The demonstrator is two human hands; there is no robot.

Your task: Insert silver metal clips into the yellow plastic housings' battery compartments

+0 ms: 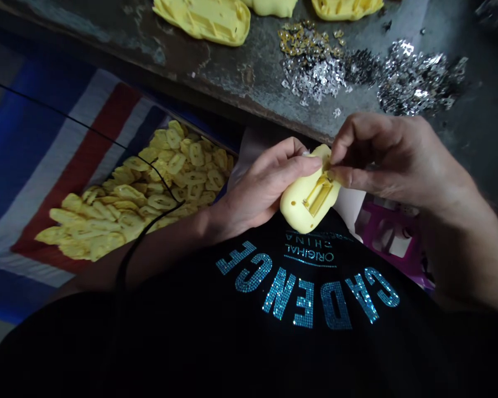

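Note:
My left hand (269,179) grips a yellow plastic shell (296,213) in front of my chest, thumb lying on its top face. A long rectangular battery slot and small round holes show in the shell. My right hand (382,157) is at the shell's upper right end, thumb and forefinger pinched together at the end of the slot. Whatever lies between those fingertips is too small and too covered to make out. Beyond the hands, small silver metal contact pieces (315,77) and brass-coloured ones (296,40) lie heaped on the grey worktable (224,66).
More yellow shells (205,19) lie along the table's far side. Another heap of shiny metal pieces (417,80) is at the right. Many yellow shells (149,190) fill a striped sack (77,171) at lower left. A purple plastic basket (392,235) stands below right. A black cable (139,237) crosses my left arm.

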